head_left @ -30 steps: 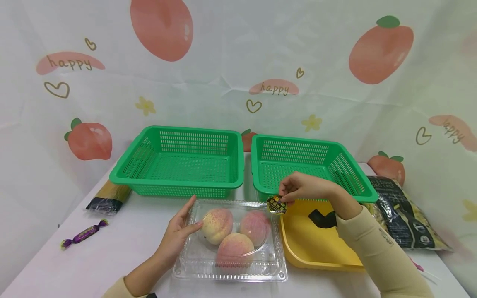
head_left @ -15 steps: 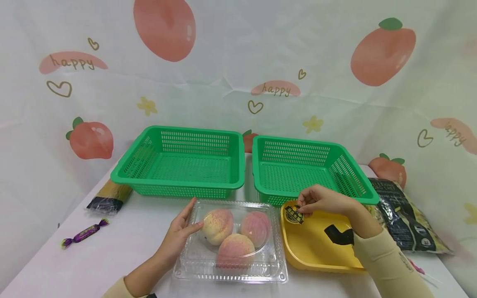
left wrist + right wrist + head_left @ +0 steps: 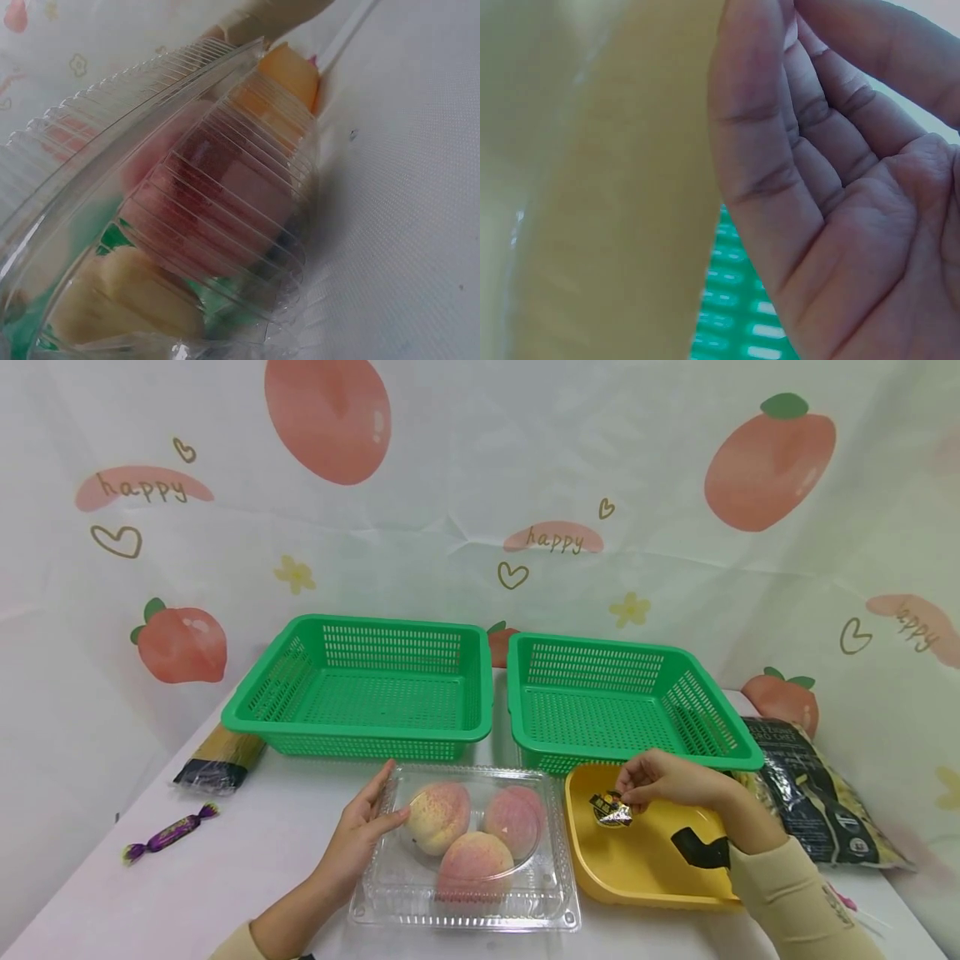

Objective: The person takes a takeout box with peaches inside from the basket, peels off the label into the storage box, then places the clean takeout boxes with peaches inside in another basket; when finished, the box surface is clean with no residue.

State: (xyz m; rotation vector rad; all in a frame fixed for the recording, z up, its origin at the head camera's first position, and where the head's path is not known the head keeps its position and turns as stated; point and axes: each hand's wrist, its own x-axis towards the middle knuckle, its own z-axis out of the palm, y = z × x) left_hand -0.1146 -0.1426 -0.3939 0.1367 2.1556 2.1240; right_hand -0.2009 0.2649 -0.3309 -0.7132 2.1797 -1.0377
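Observation:
A clear plastic clamshell box point(image 3: 525, 902) with three peaches point(image 3: 475, 864) inside sits in front of me on the table. My left hand point(image 3: 356, 835) rests against its left side, fingers straight along the edge and thumb lying on the lid. Over the yellow tub point(image 3: 645, 893), my right hand point(image 3: 663, 781) pinches a black-and-gold round sticker point(image 3: 611, 810) between thumb and fingertips; part of it shines silver. In the right wrist view the fingers point(image 3: 754, 135) curl toward the thumb, and the sticker is hidden. The left wrist view looks through the ribbed box wall at the peaches.
Behind stand two green baskets, one left point(image 3: 360, 727) and one right point(image 3: 570, 743). To the left lie a purple wrapped candy point(image 3: 171, 833) and a pack of dry noodles point(image 3: 217, 760). A black bag point(image 3: 810, 797) and a pink-and-white stick point(image 3: 843, 897) are at the right.
My right hand has moved right and slightly down with the sticker, from the box's far right corner to over the yellow tub. The left hand and box have stayed put.

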